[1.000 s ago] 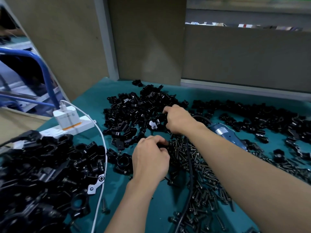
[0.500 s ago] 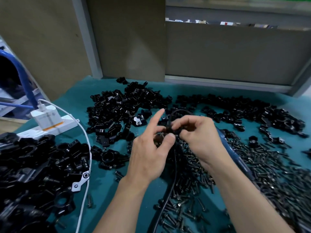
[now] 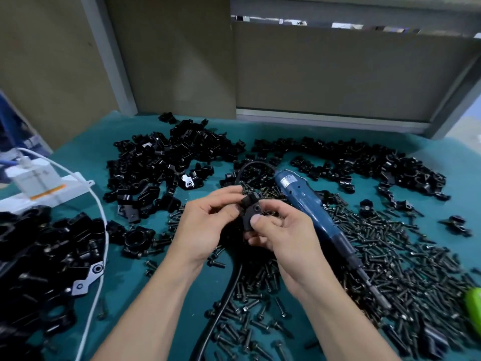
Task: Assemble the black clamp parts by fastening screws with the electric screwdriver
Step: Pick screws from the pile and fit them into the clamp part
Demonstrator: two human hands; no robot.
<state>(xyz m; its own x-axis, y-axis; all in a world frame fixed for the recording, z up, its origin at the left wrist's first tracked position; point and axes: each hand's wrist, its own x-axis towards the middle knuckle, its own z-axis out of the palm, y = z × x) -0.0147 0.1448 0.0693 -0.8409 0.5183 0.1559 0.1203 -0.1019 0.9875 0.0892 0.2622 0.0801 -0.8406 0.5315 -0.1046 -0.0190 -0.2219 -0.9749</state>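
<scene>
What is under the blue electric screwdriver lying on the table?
The electric screwdriver lies on loose black screws spread over the teal mat. Its body hides what is directly beneath it, and the right hand covers part of its left edge.

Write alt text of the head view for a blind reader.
The left hand and right hand hold one small black clamp part between them above a teal table. A blue electric screwdriver lies beside them on loose black screws, with heaps of clamp parts behind and to the left.
</scene>
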